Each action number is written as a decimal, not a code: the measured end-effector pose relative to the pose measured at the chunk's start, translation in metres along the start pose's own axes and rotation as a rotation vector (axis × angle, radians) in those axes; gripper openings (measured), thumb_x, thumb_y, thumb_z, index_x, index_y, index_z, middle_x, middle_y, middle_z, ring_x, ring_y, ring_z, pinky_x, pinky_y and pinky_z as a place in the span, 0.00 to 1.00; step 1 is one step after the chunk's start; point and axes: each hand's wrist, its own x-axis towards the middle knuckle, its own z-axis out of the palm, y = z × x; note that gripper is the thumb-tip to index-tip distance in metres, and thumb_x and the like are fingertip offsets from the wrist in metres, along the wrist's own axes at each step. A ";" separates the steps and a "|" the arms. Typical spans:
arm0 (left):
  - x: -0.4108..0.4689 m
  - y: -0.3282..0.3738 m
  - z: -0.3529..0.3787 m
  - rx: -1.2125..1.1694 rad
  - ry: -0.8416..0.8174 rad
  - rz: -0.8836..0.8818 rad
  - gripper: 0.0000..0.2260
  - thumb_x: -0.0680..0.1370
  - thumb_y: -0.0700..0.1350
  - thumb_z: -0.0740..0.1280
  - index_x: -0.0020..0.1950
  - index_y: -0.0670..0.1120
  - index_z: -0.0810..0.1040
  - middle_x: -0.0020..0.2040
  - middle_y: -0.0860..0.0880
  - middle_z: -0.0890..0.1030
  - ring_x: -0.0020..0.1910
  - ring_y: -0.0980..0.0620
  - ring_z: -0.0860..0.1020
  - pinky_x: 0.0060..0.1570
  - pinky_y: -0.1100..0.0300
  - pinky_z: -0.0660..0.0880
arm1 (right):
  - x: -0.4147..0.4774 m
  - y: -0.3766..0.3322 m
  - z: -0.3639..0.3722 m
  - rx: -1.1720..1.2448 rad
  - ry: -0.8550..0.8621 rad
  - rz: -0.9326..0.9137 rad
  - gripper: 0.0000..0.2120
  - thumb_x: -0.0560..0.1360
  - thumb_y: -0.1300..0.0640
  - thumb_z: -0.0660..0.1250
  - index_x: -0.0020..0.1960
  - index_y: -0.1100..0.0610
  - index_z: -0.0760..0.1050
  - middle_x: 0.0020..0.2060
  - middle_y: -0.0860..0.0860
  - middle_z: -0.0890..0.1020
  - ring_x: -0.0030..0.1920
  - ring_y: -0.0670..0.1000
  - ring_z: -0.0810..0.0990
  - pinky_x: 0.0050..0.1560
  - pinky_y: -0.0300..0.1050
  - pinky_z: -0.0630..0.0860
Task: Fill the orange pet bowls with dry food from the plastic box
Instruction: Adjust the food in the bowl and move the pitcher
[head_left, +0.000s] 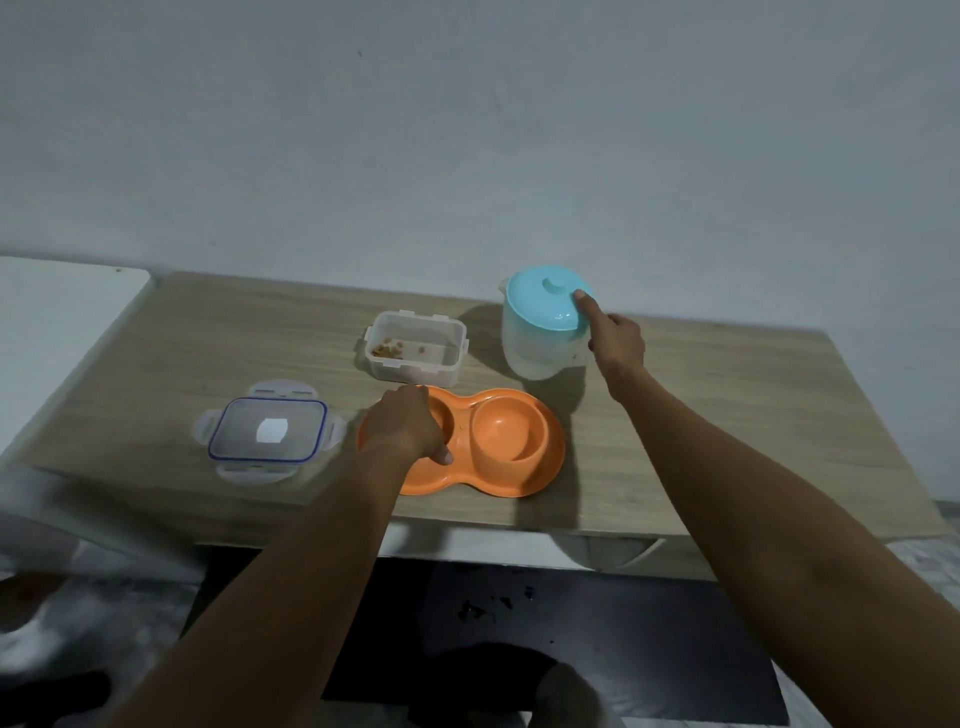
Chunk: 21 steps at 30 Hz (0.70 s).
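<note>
Resting under the left hand: orange pet bowls; left hollow covered, right hollow bare.
Left hand: fingers curled down into the left hollow; whether they pinch anything, cannot tell.
Plastic box: just beyond that hand, open, a few kibble pieces inside.
Box lid: flat, to its left.
Right hand: curled at the jug side, forefinger on teal lid.
Table: front edge near the bowls; wood stretches right of the right hand.

The left hand covers the left of the orange pet bowls, hiding its contents and the hand's own fingertips.
</note>
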 end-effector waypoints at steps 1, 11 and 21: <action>0.000 0.001 0.000 0.007 0.001 -0.004 0.43 0.60 0.49 0.83 0.71 0.45 0.70 0.68 0.42 0.75 0.67 0.41 0.74 0.59 0.49 0.74 | -0.001 0.001 0.001 0.072 -0.016 0.018 0.32 0.69 0.31 0.70 0.56 0.59 0.81 0.53 0.55 0.83 0.44 0.52 0.78 0.45 0.46 0.74; -0.006 0.004 -0.001 -0.047 0.011 -0.041 0.42 0.62 0.48 0.83 0.72 0.44 0.70 0.68 0.42 0.75 0.67 0.41 0.73 0.60 0.49 0.73 | -0.013 0.013 -0.007 0.324 0.059 0.082 0.21 0.71 0.45 0.77 0.49 0.63 0.81 0.40 0.50 0.78 0.43 0.49 0.75 0.43 0.45 0.72; -0.017 0.008 -0.004 -0.095 0.007 -0.052 0.45 0.61 0.46 0.83 0.74 0.44 0.68 0.70 0.40 0.74 0.68 0.40 0.74 0.62 0.47 0.73 | -0.022 0.014 -0.065 0.004 -0.039 -0.102 0.43 0.58 0.31 0.78 0.44 0.74 0.78 0.35 0.56 0.79 0.37 0.53 0.77 0.39 0.49 0.70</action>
